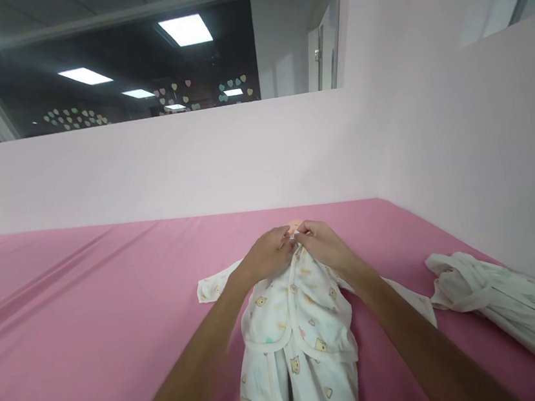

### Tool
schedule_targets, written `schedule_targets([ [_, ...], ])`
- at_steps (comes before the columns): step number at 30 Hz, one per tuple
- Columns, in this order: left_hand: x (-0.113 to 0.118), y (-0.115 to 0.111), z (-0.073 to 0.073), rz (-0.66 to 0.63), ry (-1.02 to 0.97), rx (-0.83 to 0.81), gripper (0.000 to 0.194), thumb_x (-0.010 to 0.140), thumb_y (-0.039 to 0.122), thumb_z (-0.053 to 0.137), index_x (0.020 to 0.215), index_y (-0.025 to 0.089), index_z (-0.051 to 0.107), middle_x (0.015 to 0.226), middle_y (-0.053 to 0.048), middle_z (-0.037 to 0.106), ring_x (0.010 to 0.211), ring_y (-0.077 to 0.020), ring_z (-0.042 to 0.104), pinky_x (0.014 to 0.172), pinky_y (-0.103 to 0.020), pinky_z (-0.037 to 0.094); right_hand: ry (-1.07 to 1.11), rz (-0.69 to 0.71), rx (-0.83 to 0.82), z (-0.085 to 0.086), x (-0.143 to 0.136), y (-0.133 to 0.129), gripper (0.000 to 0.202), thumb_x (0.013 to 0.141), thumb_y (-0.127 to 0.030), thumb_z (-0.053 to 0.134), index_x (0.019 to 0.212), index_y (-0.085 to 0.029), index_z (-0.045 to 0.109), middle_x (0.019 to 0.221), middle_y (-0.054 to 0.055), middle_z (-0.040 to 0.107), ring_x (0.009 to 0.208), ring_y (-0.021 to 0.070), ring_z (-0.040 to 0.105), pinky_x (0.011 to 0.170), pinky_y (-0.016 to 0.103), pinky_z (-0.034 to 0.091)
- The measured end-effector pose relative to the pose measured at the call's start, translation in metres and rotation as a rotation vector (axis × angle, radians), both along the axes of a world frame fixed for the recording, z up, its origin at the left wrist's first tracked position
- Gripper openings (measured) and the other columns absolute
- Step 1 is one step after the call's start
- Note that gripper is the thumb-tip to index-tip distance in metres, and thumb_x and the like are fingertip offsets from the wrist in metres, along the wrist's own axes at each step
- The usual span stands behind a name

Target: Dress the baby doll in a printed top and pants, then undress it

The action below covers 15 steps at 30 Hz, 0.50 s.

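A baby doll lies on its back, its head [294,225] mostly hidden behind my hands. It wears a white baby jacket [274,310] printed with small bears, over matching trousers [320,392]. My left hand [273,250] pinches the jacket at the neckline, fingers closed on the fabric. Right beside it, my right hand [320,241] grips the other side of the collar between thumb and fingers. The front edges meet down the chest and part towards the hem. One sleeve [212,287] stretches out to the left, the other [408,294] to the right, partly behind my right forearm.
A rolled white cloth bundle [509,304] lies at the right, close to the wall. A pink sheet [92,326] covers the surface, creased at the left. White walls [170,167] border it at the back and right; a dark window [134,67] is above.
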<state>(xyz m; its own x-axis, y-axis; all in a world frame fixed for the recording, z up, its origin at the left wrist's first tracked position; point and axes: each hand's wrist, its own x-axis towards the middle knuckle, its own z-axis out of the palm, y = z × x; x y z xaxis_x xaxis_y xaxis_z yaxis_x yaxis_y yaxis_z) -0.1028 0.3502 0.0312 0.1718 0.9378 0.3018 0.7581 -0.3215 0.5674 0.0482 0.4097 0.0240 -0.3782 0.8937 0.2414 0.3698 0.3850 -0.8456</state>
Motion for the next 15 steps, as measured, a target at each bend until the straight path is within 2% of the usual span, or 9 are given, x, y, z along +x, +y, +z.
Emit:
schedule_targets([
  [3, 0.002, 0.013, -0.012, 0.051, 0.035, 0.033, 0.024, 0.092, 0.031, 0.035, 0.072, 0.02, 0.043, 0.082, -0.004, 0.059, 0.074, -0.0178, 0.053, 0.064, -0.029, 0.039, 0.06, 0.011, -0.074, -0.006, 0.001, 0.004, 0.012, 0.075, -0.03, 0.051, 0.075, -0.018, 0.055, 0.072, -0.002, 0.055, 0.064, 0.0107, 0.049, 0.056, 0.021, 0.037],
  [6, 0.0, 0.018, -0.015, 0.077, 0.087, 0.053, 0.024, 0.09, 0.028, 0.037, 0.067, 0.02, 0.04, 0.076, -0.004, 0.056, 0.071, -0.0178, 0.05, 0.062, -0.03, 0.037, 0.127, 0.024, -0.143, -0.01, 0.003, 0.006, 0.014, 0.072, -0.031, 0.055, 0.073, -0.018, 0.052, 0.068, -0.003, 0.051, 0.059, 0.0096, 0.046, 0.052, 0.021, 0.034],
  [11, -0.004, 0.011, -0.006, -0.006, 0.006, 0.005, 0.022, 0.091, 0.029, 0.04, 0.081, 0.019, 0.057, 0.093, -0.006, 0.062, 0.081, -0.0181, 0.056, 0.07, -0.029, 0.041, 0.185, -0.011, -0.245, -0.009, 0.004, 0.005, 0.012, 0.068, -0.028, 0.057, 0.07, -0.018, 0.049, 0.061, -0.005, 0.045, 0.053, 0.0079, 0.039, 0.047, 0.02, 0.029],
  [15, -0.007, 0.006, -0.005, -0.048, -0.12, -0.065, 0.027, 0.092, 0.035, 0.04, 0.089, 0.019, 0.061, 0.099, -0.005, 0.062, 0.084, -0.0176, 0.056, 0.07, -0.028, 0.043, 0.122, 0.044, -0.295, -0.01, 0.009, 0.009, 0.012, 0.07, -0.029, 0.056, 0.071, -0.019, 0.05, 0.06, -0.005, 0.046, 0.051, 0.0078, 0.036, 0.047, 0.021, 0.028],
])
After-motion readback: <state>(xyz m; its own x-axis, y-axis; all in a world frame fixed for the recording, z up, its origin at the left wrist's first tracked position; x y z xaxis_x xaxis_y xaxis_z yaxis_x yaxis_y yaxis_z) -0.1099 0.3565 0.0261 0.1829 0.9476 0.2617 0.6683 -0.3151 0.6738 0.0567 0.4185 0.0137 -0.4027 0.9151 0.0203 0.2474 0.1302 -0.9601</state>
